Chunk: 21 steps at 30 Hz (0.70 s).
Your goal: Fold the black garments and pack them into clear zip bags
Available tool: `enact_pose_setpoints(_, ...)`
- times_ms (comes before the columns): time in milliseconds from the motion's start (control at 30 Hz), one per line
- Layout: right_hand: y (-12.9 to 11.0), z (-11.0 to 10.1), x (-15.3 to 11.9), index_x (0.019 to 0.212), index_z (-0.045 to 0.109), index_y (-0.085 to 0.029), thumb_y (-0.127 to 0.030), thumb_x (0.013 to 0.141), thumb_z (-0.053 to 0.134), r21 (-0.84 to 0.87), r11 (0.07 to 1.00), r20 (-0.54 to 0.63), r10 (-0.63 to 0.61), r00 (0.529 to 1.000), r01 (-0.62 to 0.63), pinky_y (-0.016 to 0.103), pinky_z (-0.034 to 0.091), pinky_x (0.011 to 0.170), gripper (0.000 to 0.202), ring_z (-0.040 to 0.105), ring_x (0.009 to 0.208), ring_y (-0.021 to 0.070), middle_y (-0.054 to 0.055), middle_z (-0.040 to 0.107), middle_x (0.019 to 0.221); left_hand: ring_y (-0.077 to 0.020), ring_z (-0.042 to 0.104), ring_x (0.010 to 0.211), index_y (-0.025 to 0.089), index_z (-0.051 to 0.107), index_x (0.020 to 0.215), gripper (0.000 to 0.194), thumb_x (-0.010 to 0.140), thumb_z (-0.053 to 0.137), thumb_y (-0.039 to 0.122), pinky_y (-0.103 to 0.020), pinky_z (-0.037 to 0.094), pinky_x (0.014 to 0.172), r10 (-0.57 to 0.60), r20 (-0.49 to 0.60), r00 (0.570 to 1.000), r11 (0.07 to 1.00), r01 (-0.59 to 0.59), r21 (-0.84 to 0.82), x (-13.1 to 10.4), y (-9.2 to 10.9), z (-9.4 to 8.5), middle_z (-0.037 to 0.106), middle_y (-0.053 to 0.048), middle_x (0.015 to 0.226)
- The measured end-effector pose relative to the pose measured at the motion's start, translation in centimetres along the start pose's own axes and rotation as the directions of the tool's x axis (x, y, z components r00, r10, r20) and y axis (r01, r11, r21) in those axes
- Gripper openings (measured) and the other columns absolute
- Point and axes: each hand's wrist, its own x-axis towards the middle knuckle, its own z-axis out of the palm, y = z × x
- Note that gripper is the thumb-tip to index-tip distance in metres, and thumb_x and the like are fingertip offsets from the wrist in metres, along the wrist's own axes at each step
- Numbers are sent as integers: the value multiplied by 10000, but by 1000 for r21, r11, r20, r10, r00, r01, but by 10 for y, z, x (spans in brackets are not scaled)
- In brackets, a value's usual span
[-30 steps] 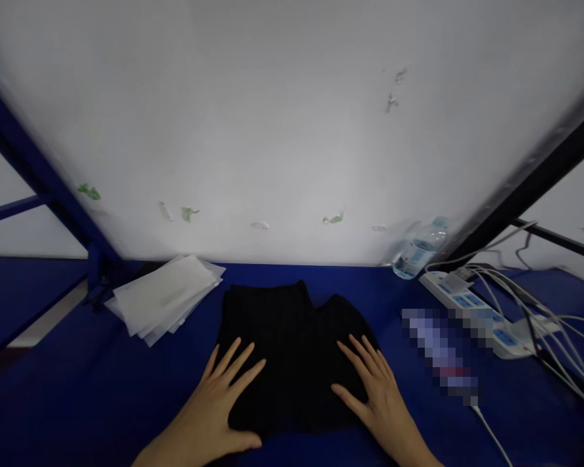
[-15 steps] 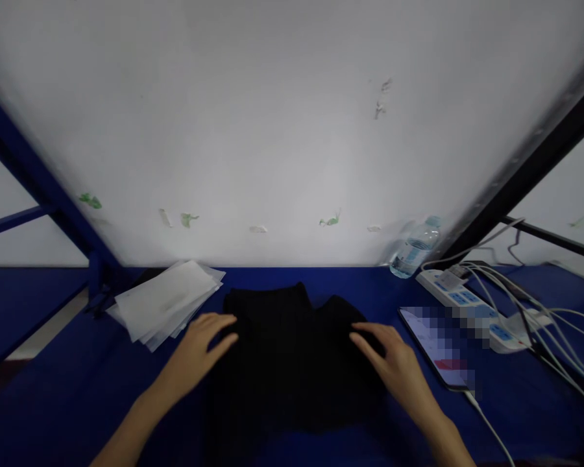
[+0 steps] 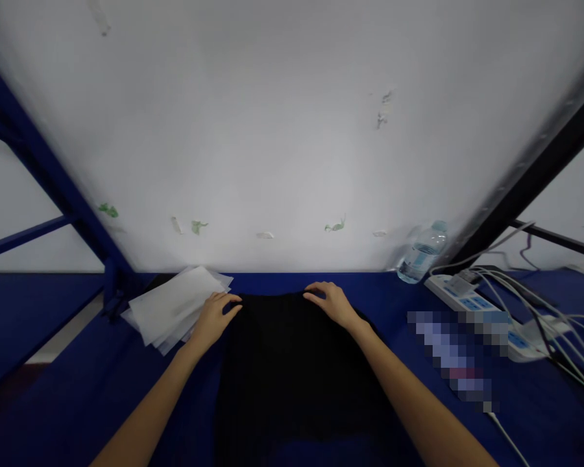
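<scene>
A black garment [image 3: 292, 370] lies spread on the blue tabletop, its straight top edge turned toward the wall. Its exact kind is hard to make out in the dark cloth. At the top left corner, my left hand [image 3: 218, 318] pinches the fabric between thumb and fingers. My right hand [image 3: 331, 303] has its thumb and fingers closed on the right end of that top edge. Part of the garment's right side is hidden under my right forearm.
Thin white translucent sheets or bags [image 3: 172, 308] lie beside my left hand. On the right are a clear water bottle [image 3: 422, 254], a white power strip [image 3: 486, 311] with tangled cables, and a blurred phone [image 3: 448, 357] on a charging cable. A white wall [image 3: 272, 130] rises behind.
My right hand has moved left and away from me, from the garment's right side to its top edge. My left hand has shifted to the top left corner. The top edge looks straighter.
</scene>
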Motion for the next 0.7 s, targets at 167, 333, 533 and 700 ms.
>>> enact_pose_setpoints(167,12,15,-7,851,685,-210,-351,854,541,7,998,-46,69,997,-68,335,478,779,201,643,800,190,31,702,837,-227,618,883,228,674,855,175,877,518,304,-376,475,851,-35,5,999,999,35,-24,-1,-9,13,690,-25,856)
enact_pose_setpoints(333,13,24,-11,865,680,-218,-395,841,551,59,994,-75,94,993,-89,340,490,782,220,651,811,198,28,700,834,-214,619,901,229,666,885,177,884,507,307,-348,483,843,-57,-1,998,997,57,-54,-4,-15,21,683,-19,878)
enact_pose_setpoints(533,26,-1,-6,1025,678,-209,-519,919,368,190,973,-131,157,979,-131,316,513,802,450,679,890,187,59,726,1001,-206,631,981,213,639,1030,258,920,462,365,-335,472,911,-87,-51,995,992,82,-99,-10,-22,20,682,-37,1044)
enact_pose_setpoints(700,54,-47,-31,1020,676,-156,-583,879,391,202,950,-257,286,923,-239,348,513,779,533,681,884,238,108,729,975,-222,634,1012,208,643,1046,298,925,450,400,-350,468,937,-103,-57,993,989,95,-116,-11,-26,18,686,-47,1070)
